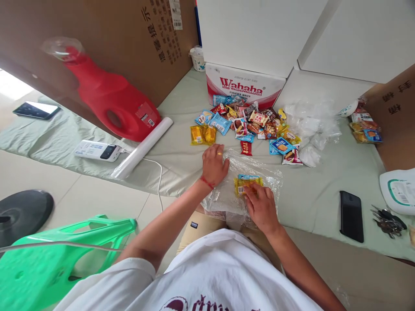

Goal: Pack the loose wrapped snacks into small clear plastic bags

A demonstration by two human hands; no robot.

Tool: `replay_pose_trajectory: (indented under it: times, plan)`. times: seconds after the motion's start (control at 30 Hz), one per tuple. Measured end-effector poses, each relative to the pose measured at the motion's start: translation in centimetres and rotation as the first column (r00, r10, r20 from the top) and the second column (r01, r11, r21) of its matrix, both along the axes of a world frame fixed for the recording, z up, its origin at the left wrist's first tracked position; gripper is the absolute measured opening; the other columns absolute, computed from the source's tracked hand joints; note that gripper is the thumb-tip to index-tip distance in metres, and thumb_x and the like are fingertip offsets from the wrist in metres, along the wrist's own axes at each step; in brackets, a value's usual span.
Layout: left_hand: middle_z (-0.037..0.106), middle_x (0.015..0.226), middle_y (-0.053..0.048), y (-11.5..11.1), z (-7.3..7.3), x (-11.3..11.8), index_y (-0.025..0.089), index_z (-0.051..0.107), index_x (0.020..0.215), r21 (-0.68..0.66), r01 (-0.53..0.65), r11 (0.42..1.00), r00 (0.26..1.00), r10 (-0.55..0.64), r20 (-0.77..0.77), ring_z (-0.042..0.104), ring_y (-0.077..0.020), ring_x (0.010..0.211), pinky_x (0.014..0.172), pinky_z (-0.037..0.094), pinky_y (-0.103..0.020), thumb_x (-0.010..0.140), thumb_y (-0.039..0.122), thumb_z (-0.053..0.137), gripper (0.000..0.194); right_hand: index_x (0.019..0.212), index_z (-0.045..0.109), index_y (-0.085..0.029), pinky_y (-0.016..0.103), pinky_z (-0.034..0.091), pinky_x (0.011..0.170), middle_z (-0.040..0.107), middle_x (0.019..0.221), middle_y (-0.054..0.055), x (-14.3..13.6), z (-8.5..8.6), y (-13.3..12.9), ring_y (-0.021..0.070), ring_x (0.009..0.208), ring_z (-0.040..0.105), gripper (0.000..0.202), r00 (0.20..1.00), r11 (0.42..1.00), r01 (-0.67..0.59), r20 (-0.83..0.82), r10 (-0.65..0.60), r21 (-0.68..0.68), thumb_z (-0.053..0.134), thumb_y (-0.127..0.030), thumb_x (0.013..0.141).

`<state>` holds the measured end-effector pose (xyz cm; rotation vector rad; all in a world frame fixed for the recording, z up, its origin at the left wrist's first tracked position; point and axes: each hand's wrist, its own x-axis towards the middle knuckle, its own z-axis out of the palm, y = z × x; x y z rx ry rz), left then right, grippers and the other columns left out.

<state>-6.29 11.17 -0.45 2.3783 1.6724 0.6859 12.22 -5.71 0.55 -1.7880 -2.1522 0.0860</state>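
A sheet of clear plastic film [223, 194] is spread on the cloth in front of me, its near part hanging towards my lap. On it lie a yellow snack packet [240, 186] and, just beyond, a blue snack packet [249, 177]. My right hand [263, 207] has its bent fingers on the yellow packet, gripping its right part. My left hand [214, 165] rests palm down at the film's far left corner, fingers bent and thumb apart; its fingertips are partly hidden. Just past it sits a pair of yellow packets [203, 134].
Beyond the film is a pile of mixed wrapped snacks [256, 121], with crumpled plastic bags [316, 129] beside it. Left stand a red jug [110, 95], a film roll [144, 147] and a power bank [97, 150]. A black phone [352, 216] and keys [389, 222] lie right.
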Motion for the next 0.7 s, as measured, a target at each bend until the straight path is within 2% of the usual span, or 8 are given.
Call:
replay_pose_trajectory:
  times: [0.07, 0.13, 0.2, 0.3, 0.37, 0.43, 0.57, 0.7]
  plan:
    - [0.056, 0.148, -0.016, 1.3, 1.2, 1.8, 0.014, 0.045, 0.152, 0.019, 0.19, 0.982, 0.98, -0.188, -0.068, 0.04, -0.0306, 0.145, 0.121, 0.025, -0.049, 0.095, 0.029, 0.047, 0.059, 0.134, 0.067, -0.026, 0.043, 0.045, 0.097, 0.061, 0.132, 0.011, -0.2, -0.5, 0.4, 0.0273, 0.107, 0.05, 0.038, 1.0, 1.0, 0.021, 0.007, -0.022, 0.01, 0.054, -0.022, 0.099]
    - [0.063, 0.14, -0.014, 2.7, 2.1, 3.9, 0.017, 0.044, 0.154, -0.004, 0.429, 0.903, 0.89, -0.424, -0.169, 0.045, -0.0283, 0.14, 0.119, 0.025, -0.047, 0.094, 0.022, 0.046, 0.06, 0.134, 0.067, -0.026, 0.041, 0.044, 0.095, 0.06, 0.131, 0.01, -0.3, -0.9, 0.7, 0.026, 0.105, 0.049, 0.038, 0.999, 0.999, 0.032, 0.005, -0.033, 0.027, 0.056, -0.02, 0.098]
    - [0.068, 0.129, -0.015, 4.1, 2.6, 6.0, 0.017, 0.047, 0.152, -0.07, 0.579, 0.813, 0.775, -0.574, -0.264, 0.052, -0.0287, 0.13, 0.112, 0.03, -0.047, 0.094, 0.019, 0.046, 0.058, 0.134, 0.067, -0.026, 0.039, 0.044, 0.092, 0.06, 0.13, 0.01, -0.4, -1.2, 0.7, 0.0248, 0.102, 0.048, 0.038, 0.999, 0.999, 0.037, 0.003, -0.037, 0.039, 0.057, -0.019, 0.098]
    - [0.071, 0.115, -0.02, 5.7, 2.7, 8.1, 0.011, 0.063, 0.135, -0.141, 0.651, 0.746, 0.666, -0.65, -0.365, 0.055, -0.0337, 0.118, 0.103, 0.033, -0.05, 0.091, 0.029, 0.054, 0.048, 0.133, 0.067, -0.027, 0.039, 0.043, 0.091, 0.061, 0.128, 0.009, -0.6, -1.5, 0.6, 0.0239, 0.1, 0.048, 0.037, 0.998, 0.997, 0.06, 0.0, -0.06, 0.057, 0.055, -0.02, 0.099]
    - [0.072, 0.105, -0.019, 6.3, 2.6, 8.5, 0.011, 0.072, 0.115, -0.173, 0.693, 0.7, 0.599, -0.693, -0.401, 0.054, -0.0349, 0.116, 0.103, 0.031, -0.052, 0.087, 0.033, 0.06, 0.038, 0.133, 0.067, -0.027, 0.039, 0.043, 0.091, 0.061, 0.128, 0.009, -0.8, -1.7, 0.5, 0.0238, 0.099, 0.048, 0.036, 0.997, 0.995, 0.072, -0.007, -0.072, 0.064, 0.055, -0.02, 0.099]
    - [0.073, 0.099, -0.017, 6.7, 2.4, 8.3, 0.013, 0.074, 0.1, -0.208, 0.717, 0.665, 0.551, -0.724, -0.414, 0.054, -0.0335, 0.115, 0.105, 0.028, -0.052, 0.085, 0.03, 0.062, 0.026, 0.133, 0.068, -0.027, 0.039, 0.043, 0.091, 0.061, 0.128, 0.01, -0.8, -1.7, 0.5, 0.0238, 0.1, 0.048, 0.036, 0.997, 0.995, 0.074, -0.016, -0.074, 0.064, 0.056, -0.019, 0.099]
    - [0.07, 0.105, -0.014, 6.8, 2.5, 6.9, 0.016, 0.072, 0.091, -0.219, 0.686, 0.694, 0.611, -0.713, -0.343, 0.055, -0.0329, 0.115, 0.1, 0.033, -0.049, 0.089, 0.028, 0.058, 0.019, 0.131, 0.069, -0.027, 0.038, 0.043, 0.091, 0.061, 0.128, 0.009, -0.9, -1.6, 0.6, 0.0239, 0.1, 0.048, 0.035, 0.996, 0.994, 0.085, -0.024, -0.083, 0.064, 0.057, -0.019, 0.099]
    - [0.067, 0.116, -0.011, 6.3, 3.6, 5.7, 0.018, 0.068, 0.106, -0.258, 0.681, 0.686, 0.663, -0.726, -0.18, 0.062, -0.0243, 0.104, 0.085, 0.043, -0.035, 0.099, 0.028, 0.046, 0.025, 0.13, 0.07, -0.026, 0.039, 0.044, 0.091, 0.062, 0.126, 0.009, -0.9, -1.5, 0.8, 0.0244, 0.1, 0.048, 0.035, 0.997, 0.994, 0.076, -0.029, -0.074, 0.076, 0.056, -0.018, 0.099]
